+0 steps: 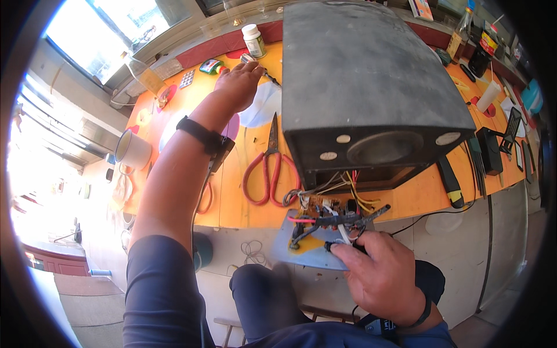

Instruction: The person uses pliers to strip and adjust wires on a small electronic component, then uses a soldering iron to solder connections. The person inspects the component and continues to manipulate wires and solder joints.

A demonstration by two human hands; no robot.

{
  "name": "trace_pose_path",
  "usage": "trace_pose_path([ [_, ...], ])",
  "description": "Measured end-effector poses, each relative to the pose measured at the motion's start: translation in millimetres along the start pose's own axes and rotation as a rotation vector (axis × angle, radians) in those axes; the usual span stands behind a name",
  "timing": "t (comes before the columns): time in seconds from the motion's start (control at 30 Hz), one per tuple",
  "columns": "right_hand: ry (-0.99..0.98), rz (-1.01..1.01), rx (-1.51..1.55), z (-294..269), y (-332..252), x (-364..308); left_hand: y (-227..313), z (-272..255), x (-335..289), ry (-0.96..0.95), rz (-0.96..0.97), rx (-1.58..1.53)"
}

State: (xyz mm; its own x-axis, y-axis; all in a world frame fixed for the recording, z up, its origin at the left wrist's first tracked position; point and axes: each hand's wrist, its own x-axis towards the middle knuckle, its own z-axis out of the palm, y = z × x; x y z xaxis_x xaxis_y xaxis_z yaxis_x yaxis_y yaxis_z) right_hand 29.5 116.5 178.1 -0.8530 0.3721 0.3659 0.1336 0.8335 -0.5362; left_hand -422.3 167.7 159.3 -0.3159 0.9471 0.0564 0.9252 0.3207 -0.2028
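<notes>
My left hand (238, 87) stretches across the table, fingers extended over a slim tool (271, 78) with a dark shaft; whether they touch it I cannot tell. My right hand (380, 272) grips the edge of a blue-grey metal panel (284, 243), thumb on top beside a black part. On this panel sits a circuit board (322, 203) with a tangle of wires and black-taped joints. Yellow, red and grey wires (353, 182) run from it into the opening of a dark grey speaker box (371, 69). Red-handled scissors (271, 168) lie left of the box.
A white pill bottle (253, 42), a small green bottle (212, 66) and a blister pack (187, 79) stand or lie at the back. Left is a white cup (133, 149). A black-and-yellow tool (449, 182), a black box (489, 151) and several bottles are on the right.
</notes>
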Motion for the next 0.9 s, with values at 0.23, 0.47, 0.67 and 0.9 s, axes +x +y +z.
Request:
trace_pose_path([
  [0.23, -0.055, -0.017, -0.044, -6, 1, 4, -5, 15, 37, -0.075, 0.003, -0.004],
  [0.47, -0.072, 0.008, -0.023, -2, 6, 1, 1, 9, 31, 0.004, 0.001, 0.180],
  [0.67, -0.068, 0.003, -0.001, -5, 5, 2, -9, -8, 14, 0.048, 0.003, 0.052],
  [0.9, -0.010, -0.046, 0.002, -6, 6, 6, -33, -56, -55, 0.304, 0.033, -0.156],
])
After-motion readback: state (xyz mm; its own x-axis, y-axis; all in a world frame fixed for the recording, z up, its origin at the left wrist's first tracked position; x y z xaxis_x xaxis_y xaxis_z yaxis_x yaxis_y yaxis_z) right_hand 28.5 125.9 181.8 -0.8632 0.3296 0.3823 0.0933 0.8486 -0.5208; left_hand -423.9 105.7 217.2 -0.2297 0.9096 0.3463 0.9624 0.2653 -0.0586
